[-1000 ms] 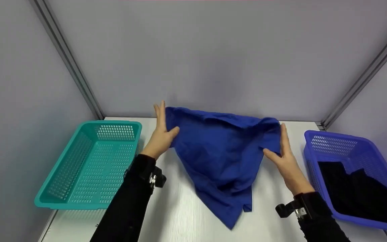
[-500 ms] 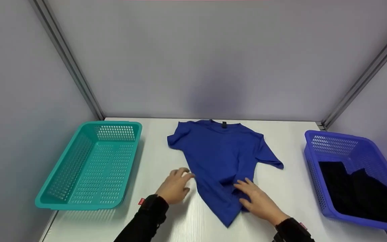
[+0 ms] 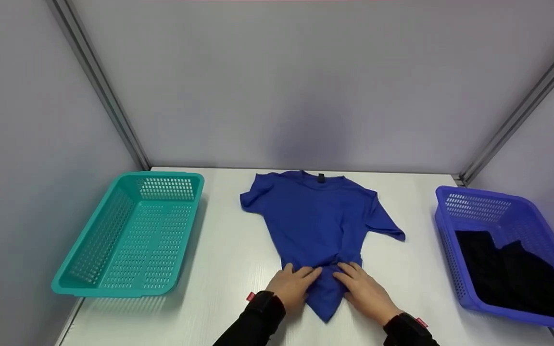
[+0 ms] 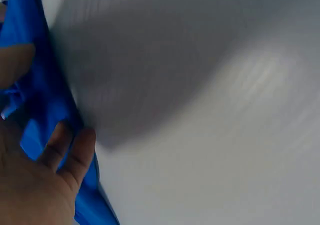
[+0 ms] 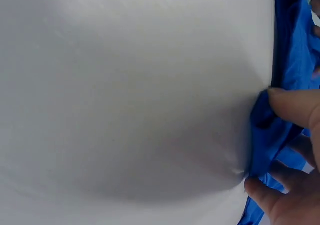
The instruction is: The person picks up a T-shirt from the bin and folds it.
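A blue short-sleeved T-shirt [image 3: 318, 211] lies on the white table, collar and dark neck tag toward the back wall. Its lower part is bunched and tapers to a point near the front. My left hand [image 3: 290, 287] rests on the lower left of the shirt, fingers spread over the cloth. In the left wrist view its fingers [image 4: 79, 157] lie along the blue edge. My right hand [image 3: 366, 293] touches the lower right part, fingertips on the fabric. The right wrist view has its thumb [image 5: 292, 105] and fingers against the shirt's side edge, holding no pinched fold.
A teal perforated basket [image 3: 70, 254] stands on the left with nothing in it. On the right, a purple basket [image 3: 445, 230] holds black cloth [image 3: 512, 274]. Grey walls [image 3: 306, 86] enclose the table [image 3: 229, 259] at the back and both sides.
The shirt was held up by its shoulders, then laid down flat. Both hands let go, came toward the front and moved inward onto its lower part.
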Demonstrator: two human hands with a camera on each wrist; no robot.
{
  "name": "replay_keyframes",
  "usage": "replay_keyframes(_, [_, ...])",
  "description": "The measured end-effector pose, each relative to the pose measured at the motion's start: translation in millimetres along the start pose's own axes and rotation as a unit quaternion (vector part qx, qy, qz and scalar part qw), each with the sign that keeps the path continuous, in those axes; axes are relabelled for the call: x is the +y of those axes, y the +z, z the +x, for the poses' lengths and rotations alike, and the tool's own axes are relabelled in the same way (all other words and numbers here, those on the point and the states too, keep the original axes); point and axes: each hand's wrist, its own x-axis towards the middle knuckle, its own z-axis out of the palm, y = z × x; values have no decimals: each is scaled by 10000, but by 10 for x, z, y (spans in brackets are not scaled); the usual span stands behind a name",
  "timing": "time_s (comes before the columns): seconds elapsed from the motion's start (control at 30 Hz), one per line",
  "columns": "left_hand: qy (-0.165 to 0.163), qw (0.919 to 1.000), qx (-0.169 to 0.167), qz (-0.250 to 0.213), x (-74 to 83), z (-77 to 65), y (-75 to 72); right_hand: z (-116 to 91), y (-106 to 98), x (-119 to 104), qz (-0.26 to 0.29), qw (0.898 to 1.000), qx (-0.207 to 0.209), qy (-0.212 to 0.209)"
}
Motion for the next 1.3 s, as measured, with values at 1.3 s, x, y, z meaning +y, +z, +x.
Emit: replay_keyframes(1.3, [168,9913,1216,475,-603,-561,-334,-108,-60,74,372,9971,264,610])
